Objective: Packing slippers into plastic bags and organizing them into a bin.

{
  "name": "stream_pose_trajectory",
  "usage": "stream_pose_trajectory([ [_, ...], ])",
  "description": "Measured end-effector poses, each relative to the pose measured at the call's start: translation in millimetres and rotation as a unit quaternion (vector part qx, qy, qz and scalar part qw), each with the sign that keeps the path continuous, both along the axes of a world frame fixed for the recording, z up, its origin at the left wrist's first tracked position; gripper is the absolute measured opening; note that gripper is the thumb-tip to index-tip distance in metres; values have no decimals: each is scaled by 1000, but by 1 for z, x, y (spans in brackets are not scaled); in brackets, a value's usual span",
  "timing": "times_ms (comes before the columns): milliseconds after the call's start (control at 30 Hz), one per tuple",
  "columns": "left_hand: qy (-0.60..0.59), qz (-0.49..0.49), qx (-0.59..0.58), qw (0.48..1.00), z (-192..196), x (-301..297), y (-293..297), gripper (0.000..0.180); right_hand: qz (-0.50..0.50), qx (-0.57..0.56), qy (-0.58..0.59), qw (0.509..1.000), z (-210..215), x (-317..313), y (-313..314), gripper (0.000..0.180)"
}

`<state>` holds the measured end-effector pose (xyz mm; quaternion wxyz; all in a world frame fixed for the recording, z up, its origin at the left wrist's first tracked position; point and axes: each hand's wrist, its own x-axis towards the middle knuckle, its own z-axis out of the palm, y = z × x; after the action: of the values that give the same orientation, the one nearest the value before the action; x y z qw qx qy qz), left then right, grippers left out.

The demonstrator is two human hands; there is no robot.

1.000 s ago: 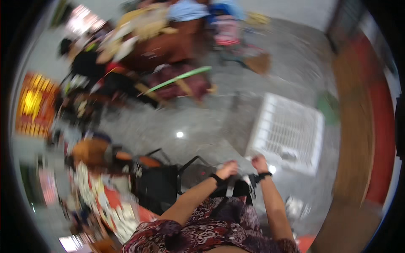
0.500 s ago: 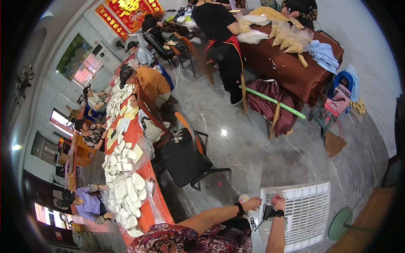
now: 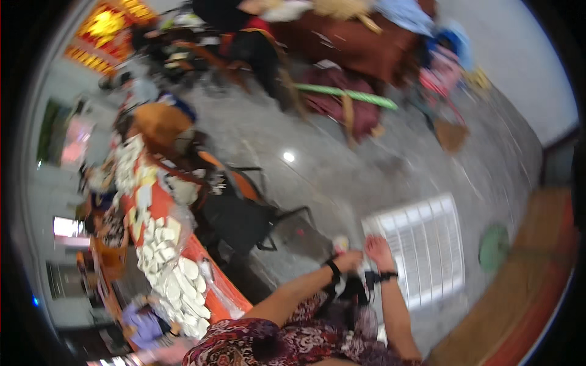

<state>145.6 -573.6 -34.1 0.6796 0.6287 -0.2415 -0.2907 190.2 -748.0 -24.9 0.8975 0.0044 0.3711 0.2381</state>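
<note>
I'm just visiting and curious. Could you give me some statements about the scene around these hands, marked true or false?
1. The left hand and right hand wear gloves. False: both hands are bare.
2. A black chair stands to the left of both hands. True.
3. The white slatted unit is left of the black chair. False: the unit is to its right.
4. White soles are heaped on the table at the left. True.
5. The long pole is blue. False: it is green.
6. Black bands circle both wrists. True.

White panel (image 3: 424,253), black wristbands (image 3: 334,271), maroon-and-white swirl-patterned garment (image 3: 302,346)
</note>
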Motion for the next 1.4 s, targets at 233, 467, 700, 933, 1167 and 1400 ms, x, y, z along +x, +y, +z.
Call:
stream_pose_trajectory([
  [233, 510, 119, 130, 842, 18, -20, -43, 34, 138, -500, -16, 855, 99, -65, -115, 32],
  [467, 619, 204, 124, 748, 24, -54, -123, 41, 236, -599, 253, 722, 32, -242, -251, 56],
  [700, 549, 295, 133, 770, 30, -41, -144, 46, 328, -505, -8, 798, 51, -232, -211, 52],
  [933, 506, 366, 9, 781, 54, 18, -111, 44, 495, -599, -255, 576, 69, -213, -177, 65],
  [1167, 471, 317, 4, 823, 71, 51, -99, 40, 56, -172, 148, 972, 46, -188, -154, 42],
  [1400, 275, 229, 26, 933, 50, 64, -41, 27, 267, -477, -182, 817, 60, -190, -98, 44],
])
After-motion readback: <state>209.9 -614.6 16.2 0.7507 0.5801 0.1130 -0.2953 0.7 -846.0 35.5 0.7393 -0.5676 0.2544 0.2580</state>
